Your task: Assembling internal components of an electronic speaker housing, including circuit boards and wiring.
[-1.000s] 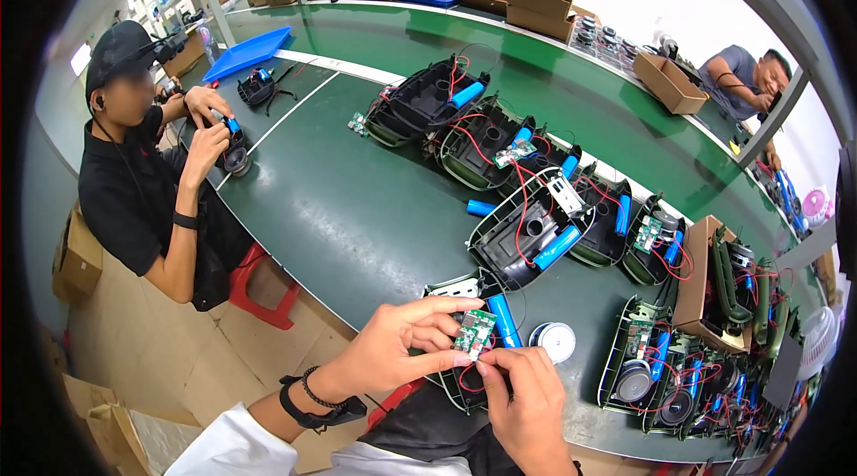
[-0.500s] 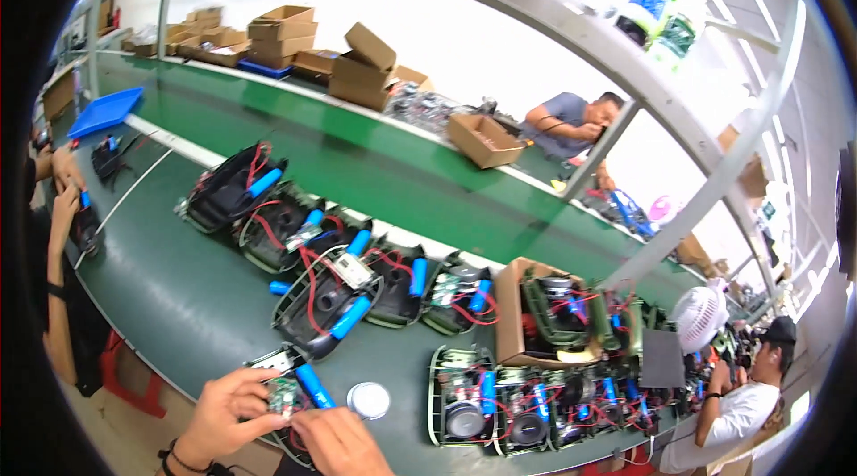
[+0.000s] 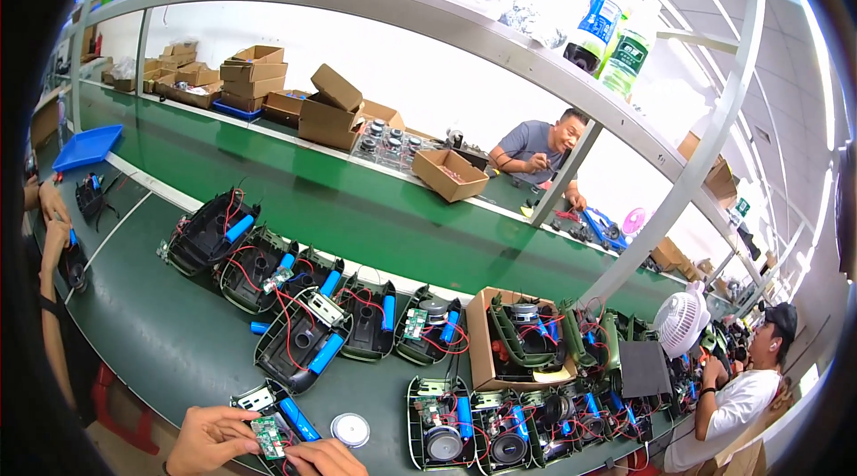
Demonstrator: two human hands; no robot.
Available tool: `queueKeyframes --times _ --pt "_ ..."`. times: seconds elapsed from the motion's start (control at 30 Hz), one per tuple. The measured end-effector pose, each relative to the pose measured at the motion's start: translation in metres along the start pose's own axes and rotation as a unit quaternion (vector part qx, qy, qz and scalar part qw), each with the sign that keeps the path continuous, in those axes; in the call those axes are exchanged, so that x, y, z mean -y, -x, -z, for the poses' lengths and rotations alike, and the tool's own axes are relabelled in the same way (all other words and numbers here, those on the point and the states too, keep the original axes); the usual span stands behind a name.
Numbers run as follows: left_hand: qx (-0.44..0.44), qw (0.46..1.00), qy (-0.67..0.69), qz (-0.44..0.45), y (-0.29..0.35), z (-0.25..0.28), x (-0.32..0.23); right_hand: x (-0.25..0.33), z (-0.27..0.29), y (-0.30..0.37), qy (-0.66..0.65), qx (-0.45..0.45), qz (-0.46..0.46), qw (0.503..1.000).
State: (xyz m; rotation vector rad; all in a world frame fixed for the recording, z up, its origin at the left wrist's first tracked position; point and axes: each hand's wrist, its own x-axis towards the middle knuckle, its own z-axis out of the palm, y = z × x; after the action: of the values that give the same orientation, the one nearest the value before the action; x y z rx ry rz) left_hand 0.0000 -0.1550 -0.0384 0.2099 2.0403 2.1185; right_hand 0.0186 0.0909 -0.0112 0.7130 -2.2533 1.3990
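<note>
Two hands were at the lower edge of the bench (image 3: 192,351), close together with one green circuit board (image 3: 268,437) between them. The left hand (image 3: 212,440) pinched the board at its left edge between thumb and fingers. The right hand (image 3: 326,458) was at the board's lower right corner; its fingertips were partly hidden, and it could not be told whether they were closed on anything. The board was above one open case (image 3: 273,406), which contained one blue battery (image 3: 299,420) and one white bracket (image 3: 254,398). One round pale disc (image 3: 350,430) lay flat on the bench, just right of that case. Six further open cases (image 3: 290,338) formed a cluster beyond the hands — each with one blue battery in view. To the right, a row of cases (image 3: 444,418) stood side by side; the first two carried one round speaker each, and the remainder overlapped too much to count. Behind the row stood one cardboard box (image 3: 482,360) holding cases. One blue tray (image 3: 87,147) was at the far left. Three other people were partly in view — one at the left edge, one across the green belt (image 3: 375,239), one at the right.
</note>
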Motion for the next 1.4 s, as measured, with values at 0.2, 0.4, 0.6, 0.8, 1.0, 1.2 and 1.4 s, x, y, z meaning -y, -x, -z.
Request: queueKeyframes --times 0.2,0.4,0.6,0.8,1.0,1.2,1.4 --pt "0.031 0.998 0.035 0.038 -0.002 -0.016 -0.019 -0.006 -0.004 0.002 -0.003 -0.01 0.012 1.0" --pt "-0.012 1.0 0.016 0.001 0.001 -0.016 -0.011 -0.003 -0.006 0.0 -0.011 -0.022 0.016 1.0" --pt "-0.117 0.991 0.049 -0.031 0.006 -0.04 -0.016 -0.008 -0.006 0.002 -0.021 -0.037 0.0 0.999" --pt "-0.113 0.986 -0.061 -0.109 0.017 -0.041 0.002 -0.007 -0.003 0.001 -0.039 -0.05 0.004 0.998" --pt "-0.141 0.982 -0.048 -0.114 0.014 -0.044 0.005 -0.009 -0.005 0.002 -0.041 -0.051 0.009 0.998" --pt "-0.145 0.983 -0.014 -0.116 0.012 -0.04 0.01 -0.008 -0.008 0.002 -0.038 -0.054 0.01 0.998" --pt "-0.16 0.978 -0.021 -0.129 0.027 -0.038 0.013 0.0 -0.01 0.0 -0.043 -0.03 0.014 0.999"
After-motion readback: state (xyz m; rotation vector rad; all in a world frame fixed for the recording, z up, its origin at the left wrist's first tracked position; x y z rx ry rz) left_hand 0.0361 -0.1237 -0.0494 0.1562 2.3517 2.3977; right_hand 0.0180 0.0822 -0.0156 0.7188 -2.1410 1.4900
